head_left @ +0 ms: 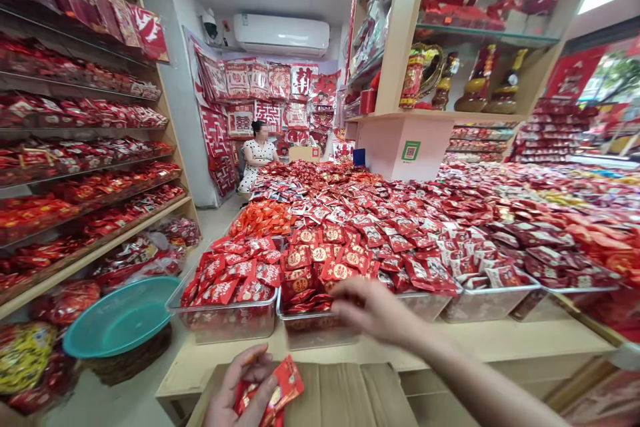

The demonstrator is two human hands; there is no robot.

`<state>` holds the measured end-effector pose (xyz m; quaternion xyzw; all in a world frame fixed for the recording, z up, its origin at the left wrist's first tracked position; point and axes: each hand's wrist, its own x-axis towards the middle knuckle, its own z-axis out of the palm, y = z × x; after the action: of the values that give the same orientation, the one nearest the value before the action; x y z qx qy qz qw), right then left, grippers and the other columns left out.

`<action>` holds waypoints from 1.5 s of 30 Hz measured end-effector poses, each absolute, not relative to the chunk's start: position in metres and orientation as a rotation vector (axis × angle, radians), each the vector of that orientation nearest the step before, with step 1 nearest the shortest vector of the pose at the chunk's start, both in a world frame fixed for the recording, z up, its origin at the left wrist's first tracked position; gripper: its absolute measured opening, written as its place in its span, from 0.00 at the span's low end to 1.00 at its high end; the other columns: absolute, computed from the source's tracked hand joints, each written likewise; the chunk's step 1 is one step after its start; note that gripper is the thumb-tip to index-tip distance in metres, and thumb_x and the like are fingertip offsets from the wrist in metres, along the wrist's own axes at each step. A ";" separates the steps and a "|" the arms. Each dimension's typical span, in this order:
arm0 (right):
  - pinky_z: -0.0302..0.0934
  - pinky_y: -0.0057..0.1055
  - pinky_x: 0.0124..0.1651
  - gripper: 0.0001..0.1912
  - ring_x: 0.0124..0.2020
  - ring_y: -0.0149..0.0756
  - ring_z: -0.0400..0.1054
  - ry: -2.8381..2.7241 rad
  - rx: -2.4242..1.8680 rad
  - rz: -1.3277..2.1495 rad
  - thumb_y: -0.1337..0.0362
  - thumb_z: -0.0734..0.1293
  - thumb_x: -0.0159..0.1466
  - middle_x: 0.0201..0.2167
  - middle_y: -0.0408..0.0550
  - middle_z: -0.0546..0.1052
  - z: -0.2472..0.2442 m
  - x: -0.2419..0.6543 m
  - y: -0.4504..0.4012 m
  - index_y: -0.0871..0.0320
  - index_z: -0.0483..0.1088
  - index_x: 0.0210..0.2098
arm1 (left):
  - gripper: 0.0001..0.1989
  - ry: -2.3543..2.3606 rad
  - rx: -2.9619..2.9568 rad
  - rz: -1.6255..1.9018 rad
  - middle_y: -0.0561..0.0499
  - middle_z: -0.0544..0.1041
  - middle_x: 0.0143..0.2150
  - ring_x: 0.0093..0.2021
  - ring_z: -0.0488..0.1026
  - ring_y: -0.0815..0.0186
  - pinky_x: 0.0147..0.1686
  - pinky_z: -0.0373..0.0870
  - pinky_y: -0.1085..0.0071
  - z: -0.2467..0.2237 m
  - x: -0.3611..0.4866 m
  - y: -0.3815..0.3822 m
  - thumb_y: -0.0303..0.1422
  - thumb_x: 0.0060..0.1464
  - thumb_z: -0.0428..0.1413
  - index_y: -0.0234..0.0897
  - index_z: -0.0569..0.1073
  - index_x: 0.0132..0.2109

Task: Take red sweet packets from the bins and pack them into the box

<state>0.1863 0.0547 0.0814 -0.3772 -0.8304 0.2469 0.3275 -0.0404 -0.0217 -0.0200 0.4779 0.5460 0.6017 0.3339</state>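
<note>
Down at the front, my left hand (245,390) is closed around a few small red candy packets (287,383), with thumb and fingers pressing them together. One packet tilts out past my thumb. My right hand (370,310) reaches in from the right, slightly blurred, over the front rim of a clear plastic bin (317,340). Its fingers are bent and apart, and I see nothing in them. That bin is heaped with red packets with gold round prints (299,257). Left of it, another clear bin (233,327) holds red packets with white print (220,291).
An open cardboard box (357,393) is below my hands, against the pale wooden counter (480,343). More packet bins stretch behind and right. A teal basin (120,317) stands left, before stocked shelves (95,237). A person in a dotted dress (257,155) sits at the back.
</note>
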 end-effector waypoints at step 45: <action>0.62 0.27 0.34 0.12 0.30 0.31 0.65 -1.459 -0.907 1.138 0.61 0.62 0.57 0.30 0.46 0.71 -0.037 0.154 0.005 0.57 0.64 0.40 | 0.18 1.131 1.086 1.406 0.53 0.76 0.41 0.41 0.71 0.67 0.43 0.66 0.75 -0.024 0.005 -0.016 0.32 0.45 0.57 0.41 0.67 0.45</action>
<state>0.1542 0.0052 -0.0373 -0.3773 -0.6072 0.4735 0.5145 0.0050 -0.0159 -0.0244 0.4482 0.4666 0.5801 0.4949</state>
